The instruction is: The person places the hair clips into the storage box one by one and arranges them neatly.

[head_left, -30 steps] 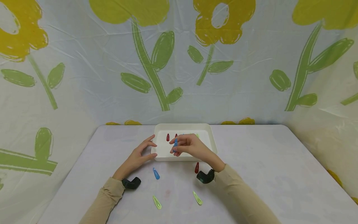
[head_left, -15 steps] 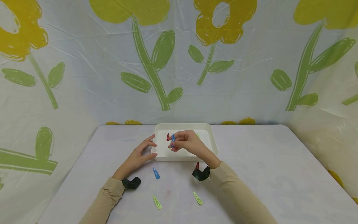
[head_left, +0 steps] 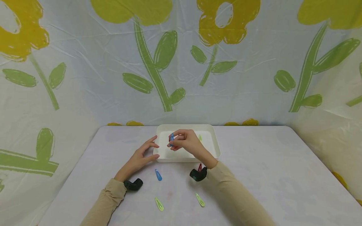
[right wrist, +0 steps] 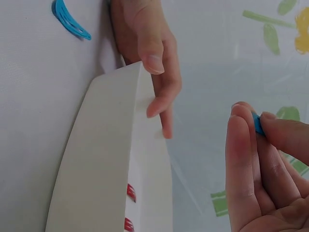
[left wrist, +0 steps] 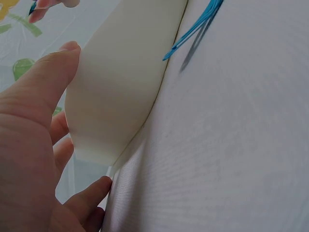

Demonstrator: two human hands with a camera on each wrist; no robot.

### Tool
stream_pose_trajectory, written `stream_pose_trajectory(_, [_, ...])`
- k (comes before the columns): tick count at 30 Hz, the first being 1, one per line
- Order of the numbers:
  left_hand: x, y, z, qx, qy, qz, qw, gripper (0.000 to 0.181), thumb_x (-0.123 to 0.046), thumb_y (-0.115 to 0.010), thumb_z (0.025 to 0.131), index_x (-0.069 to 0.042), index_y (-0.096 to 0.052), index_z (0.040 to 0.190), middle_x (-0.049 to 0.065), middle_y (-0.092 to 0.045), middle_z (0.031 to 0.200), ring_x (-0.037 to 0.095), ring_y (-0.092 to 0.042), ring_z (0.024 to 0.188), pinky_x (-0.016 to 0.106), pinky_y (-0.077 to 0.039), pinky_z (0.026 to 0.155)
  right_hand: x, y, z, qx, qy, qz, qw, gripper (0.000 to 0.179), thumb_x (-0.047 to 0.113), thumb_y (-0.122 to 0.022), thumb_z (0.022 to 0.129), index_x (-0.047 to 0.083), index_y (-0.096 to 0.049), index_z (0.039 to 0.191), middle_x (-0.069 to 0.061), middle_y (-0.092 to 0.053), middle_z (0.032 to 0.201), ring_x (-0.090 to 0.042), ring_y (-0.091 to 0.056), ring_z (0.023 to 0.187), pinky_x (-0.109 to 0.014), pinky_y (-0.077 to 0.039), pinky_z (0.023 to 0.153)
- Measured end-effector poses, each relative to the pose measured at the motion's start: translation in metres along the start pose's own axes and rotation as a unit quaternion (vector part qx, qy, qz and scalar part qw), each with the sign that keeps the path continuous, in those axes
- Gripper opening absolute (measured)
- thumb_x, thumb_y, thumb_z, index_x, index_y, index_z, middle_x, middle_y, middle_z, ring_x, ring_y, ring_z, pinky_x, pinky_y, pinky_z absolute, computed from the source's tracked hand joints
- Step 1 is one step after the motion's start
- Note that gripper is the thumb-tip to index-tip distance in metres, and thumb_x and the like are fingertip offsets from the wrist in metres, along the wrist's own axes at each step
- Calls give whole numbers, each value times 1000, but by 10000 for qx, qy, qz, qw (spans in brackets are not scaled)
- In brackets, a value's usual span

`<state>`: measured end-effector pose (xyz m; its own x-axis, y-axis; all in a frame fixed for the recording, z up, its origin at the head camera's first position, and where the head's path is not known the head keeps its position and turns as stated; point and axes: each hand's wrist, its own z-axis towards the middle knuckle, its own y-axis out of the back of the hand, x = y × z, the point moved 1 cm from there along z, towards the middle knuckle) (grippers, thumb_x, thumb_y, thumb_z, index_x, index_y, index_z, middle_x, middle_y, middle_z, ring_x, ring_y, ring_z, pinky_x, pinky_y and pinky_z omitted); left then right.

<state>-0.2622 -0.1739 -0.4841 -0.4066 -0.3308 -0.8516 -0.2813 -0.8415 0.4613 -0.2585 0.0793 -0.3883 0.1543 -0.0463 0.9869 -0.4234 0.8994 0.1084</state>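
Note:
My right hand pinches a blue snap hair clip between thumb and fingers, above the left half of a white tray. Only a bit of that clip shows in the right wrist view. My left hand rests at the tray's left side with fingers spread, its thumb touching the rim near the front corner. Inside the tray lie red hair clips, mostly hidden by my right hand in the head view, and a light green hair clip.
In front of the tray lie a blue hair clip and a red hair clip, partly hidden by the right wrist camera. Closer in are two light green hair clips. A flower-printed sheet hangs behind the table.
My right hand has moved left and slightly farther back over the tray, carrying the blue hair clip. The left hand has stayed in place.

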Motion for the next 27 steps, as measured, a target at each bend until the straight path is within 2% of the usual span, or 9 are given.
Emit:
stream_pose_trajectory(5, [-1,0,1,13,-83,-40,10000,38,-29,-73,92,-14,-60,124,-1,-27,162,21,-16,150,59,-15,117,-4,-1,3,-44,-5,76,10000,22,-1,-68,91,-5,-65,112,-22,-73,88,-26,-73,72,-41,-61,73])
stream_pose_trajectory(13, [-3,0,-1,4,-71,-66,10000,37,-28,-73,93,-14,-60,124,-5,-27,161,21,-16,150,59,-15,117,-10,-8,11,-51,-67,110,9999,27,-3,-68,91,-3,-63,117,-21,-74,88,-26,-73,72,-47,-60,75])
stream_pose_trajectory(20, [-2,0,-1,3,-92,-98,9999,37,-28,-73,92,-14,-60,124,1,-28,162,19,-17,150,58,-15,118,-16,-15,15,-24,-125,7,9999,27,-5,-66,91,-3,-62,117,-20,-74,87,-23,-72,71,-40,-61,71])
stream_pose_trajectory(27, [3,-1,0,-25,4,-20,10000,35,-26,-74,92,-17,-61,123,-8,-28,161,19,-16,150,58,-14,118,-24,-19,17,-86,-312,-162,9993,29,-2,-69,90,-4,-61,118,-22,-73,88,-22,-72,69,-41,-61,72])
